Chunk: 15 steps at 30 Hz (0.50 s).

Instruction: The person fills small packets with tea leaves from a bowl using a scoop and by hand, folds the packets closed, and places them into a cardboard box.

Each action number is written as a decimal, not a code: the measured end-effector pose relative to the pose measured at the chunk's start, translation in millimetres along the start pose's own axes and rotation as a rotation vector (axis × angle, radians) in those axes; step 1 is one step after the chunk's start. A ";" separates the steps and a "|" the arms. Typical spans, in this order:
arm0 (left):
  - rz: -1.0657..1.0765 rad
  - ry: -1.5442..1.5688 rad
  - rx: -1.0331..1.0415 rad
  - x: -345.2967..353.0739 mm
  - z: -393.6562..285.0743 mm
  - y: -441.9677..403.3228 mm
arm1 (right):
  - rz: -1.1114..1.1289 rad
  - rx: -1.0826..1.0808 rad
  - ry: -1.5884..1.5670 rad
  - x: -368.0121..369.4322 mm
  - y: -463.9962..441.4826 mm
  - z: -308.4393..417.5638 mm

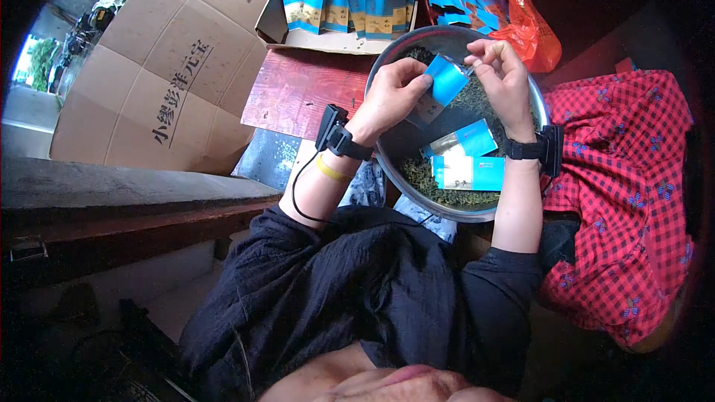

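Note:
My left hand [396, 95] grips a small blue packet [449, 80] between thumb and fingers, tilted over a wide metal basin [381, 150]. At the packet's upper right end, my right hand [506, 83] has thumb and forefinger pinched together; something small and pale shows at the fingertips, too small to name. Dark green dried leaves [469, 197], like tea, lie in the basin under both hands. Two more packets, a tilted blue one [474, 138] and a flat blue-and-white one [469, 173], rest on the leaves near the basin's close side.
Beyond the basin, a cardboard box [320, 42] holds many upright blue-and-gold packets. Beside it, a red plastic bag [532, 37] contains more packets. A large carton [164, 82] stands at left, near a reddish board [309, 93]. Red checked cloth [618, 201] lies at right.

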<state>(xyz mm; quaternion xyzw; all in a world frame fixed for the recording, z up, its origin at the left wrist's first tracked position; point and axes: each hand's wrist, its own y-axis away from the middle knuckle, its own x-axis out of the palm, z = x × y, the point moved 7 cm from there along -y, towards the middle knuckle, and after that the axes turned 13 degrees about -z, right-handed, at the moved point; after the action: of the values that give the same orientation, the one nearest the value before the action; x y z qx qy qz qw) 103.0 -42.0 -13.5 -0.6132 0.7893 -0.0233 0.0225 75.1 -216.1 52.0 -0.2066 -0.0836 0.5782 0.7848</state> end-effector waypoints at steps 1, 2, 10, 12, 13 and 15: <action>0.000 0.000 0.000 -0.2 0.1 0.1 | -0.015 0.003 -0.005 -0.8 -0.1 0.0; -0.004 -0.010 0.002 -0.4 0.1 0.1 | -0.015 0.002 -0.005 -1.0 -0.5 -0.2; -0.044 -0.016 0.058 -1.9 -3.1 -0.1 | 0.003 -0.048 0.160 -0.7 -0.1 4.2; -0.032 0.022 0.015 -0.9 -2.5 0.5 | -0.003 -0.052 0.165 -0.7 0.5 4.1; -0.032 0.022 0.015 -1.0 -2.4 0.5 | -0.009 -0.056 0.169 -0.9 0.5 4.1; -0.038 0.010 0.037 -1.6 -3.3 0.4 | -0.019 -0.055 0.166 -1.9 -0.2 2.3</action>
<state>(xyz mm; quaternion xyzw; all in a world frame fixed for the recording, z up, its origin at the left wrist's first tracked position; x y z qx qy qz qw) 102.7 -40.3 -10.2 -0.6276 0.7769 -0.0414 0.0296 73.8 -217.4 54.4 -0.2748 -0.0360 0.5491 0.7885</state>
